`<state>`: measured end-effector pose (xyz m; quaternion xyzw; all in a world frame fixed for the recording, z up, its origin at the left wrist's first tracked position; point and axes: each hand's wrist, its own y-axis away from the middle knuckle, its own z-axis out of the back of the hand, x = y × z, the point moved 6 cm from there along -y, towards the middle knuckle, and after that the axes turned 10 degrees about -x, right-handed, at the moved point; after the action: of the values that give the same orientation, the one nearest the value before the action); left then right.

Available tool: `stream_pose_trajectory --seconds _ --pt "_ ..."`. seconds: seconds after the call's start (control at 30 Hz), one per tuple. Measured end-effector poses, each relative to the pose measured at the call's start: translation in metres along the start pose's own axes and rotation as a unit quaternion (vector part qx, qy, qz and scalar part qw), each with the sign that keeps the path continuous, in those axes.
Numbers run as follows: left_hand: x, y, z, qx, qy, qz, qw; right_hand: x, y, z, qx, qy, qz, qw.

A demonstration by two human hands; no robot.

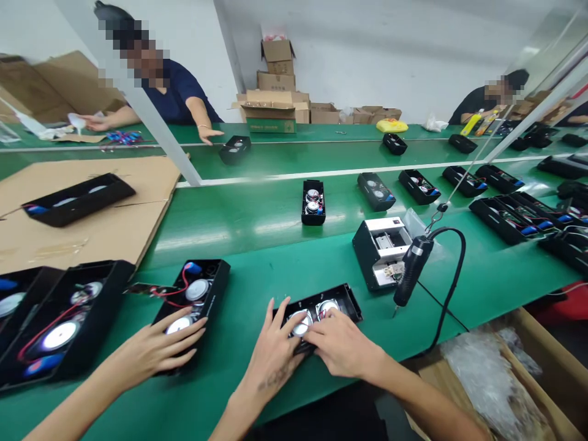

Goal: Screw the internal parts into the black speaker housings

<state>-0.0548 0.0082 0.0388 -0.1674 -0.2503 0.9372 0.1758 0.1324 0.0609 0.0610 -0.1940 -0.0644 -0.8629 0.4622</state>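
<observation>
A black speaker housing lies open side up on the green belt in front of me, with two round silver drivers in it. My left hand rests on its left end, fingers spread over the left driver. My right hand lies across its near edge, fingers pressed together and pointing left between the drivers; what they pinch is hidden. A co-worker's hand reaches from the lower left onto a second open housing with red wires.
An electric screwdriver hangs on a cable right of my hands, beside a black-and-white fixture box. More housings line the belt to the right. Cardboard sheet at left, a carton with plastic bags lower right. Two people sit across.
</observation>
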Motion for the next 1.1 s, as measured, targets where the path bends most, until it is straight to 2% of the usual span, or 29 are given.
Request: stream_pose_trajectory --seconds 0.07,0.1,0.13,0.17,0.2,0.23,0.33,0.43,0.63,0.73,0.8,0.87,0.9,0.93,0.97,1.03,1.07,1.1 --pt "0.027 0.002 0.032 -0.004 -0.008 0.032 0.999 -0.005 -0.015 0.007 0.009 -0.004 -0.01 1.0" --pt "0.039 0.0 0.044 0.002 -0.008 0.053 0.999 -0.01 -0.023 0.012 0.017 -0.011 -0.02 1.0" --pt "0.05 -0.006 0.048 0.032 0.01 0.082 0.996 -0.014 -0.032 0.016 0.027 -0.02 -0.03 0.999" --pt "0.057 -0.014 0.045 0.085 0.039 0.111 0.989 -0.018 -0.041 0.02 0.04 -0.026 -0.039 0.998" --pt "0.058 -0.024 0.033 0.161 0.075 0.125 0.976 -0.022 -0.048 0.024 0.053 -0.03 -0.046 0.997" --pt "0.055 -0.039 0.022 0.192 0.094 0.118 0.97 -0.024 -0.055 0.027 0.062 -0.032 -0.049 0.996" --pt "0.036 -0.079 -0.021 0.243 0.141 0.088 0.956 -0.027 -0.064 0.03 0.066 -0.028 -0.058 0.996" --pt "0.024 -0.094 -0.046 0.268 0.167 0.073 0.946 -0.026 -0.063 0.028 0.042 -0.023 -0.068 0.997" --pt "0.024 -0.086 -0.04 0.27 0.17 0.068 0.945 -0.025 -0.064 0.021 0.04 -0.043 -0.086 0.995" --pt "0.019 -0.085 -0.037 0.265 0.16 0.055 0.949 -0.019 -0.059 0.015 0.032 -0.022 -0.07 0.997" --pt "0.014 -0.08 -0.036 0.26 0.153 0.041 0.953 -0.012 -0.047 0.013 -0.006 -0.017 -0.037 0.999" --pt "0.008 -0.068 -0.037 0.237 0.14 0.023 0.961 -0.007 -0.026 0.02 -0.104 -0.046 0.009 0.993" --pt "0.006 -0.06 -0.037 0.216 0.129 0.008 0.968 -0.009 -0.011 0.03 -0.188 -0.063 0.016 0.98" --pt "0.003 -0.053 -0.037 0.179 0.114 -0.012 0.977 -0.017 0.008 0.043 -0.294 -0.072 0.003 0.953" --pt "0.0 -0.044 -0.037 0.138 0.099 -0.036 0.985 -0.031 0.03 0.057 -0.412 -0.065 -0.032 0.908" --pt "-0.005 -0.028 -0.037 0.061 0.075 -0.07 0.993 -0.068 0.083 0.08 -0.608 -0.009 -0.166 0.776" --pt "-0.008 -0.022 -0.038 0.037 0.069 -0.08 0.994 -0.088 0.107 0.086 -0.659 0.02 -0.242 0.711" --pt "-0.009 -0.017 -0.039 0.02 0.065 -0.084 0.994 -0.108 0.124 0.088 -0.67 0.029 -0.309 0.674"
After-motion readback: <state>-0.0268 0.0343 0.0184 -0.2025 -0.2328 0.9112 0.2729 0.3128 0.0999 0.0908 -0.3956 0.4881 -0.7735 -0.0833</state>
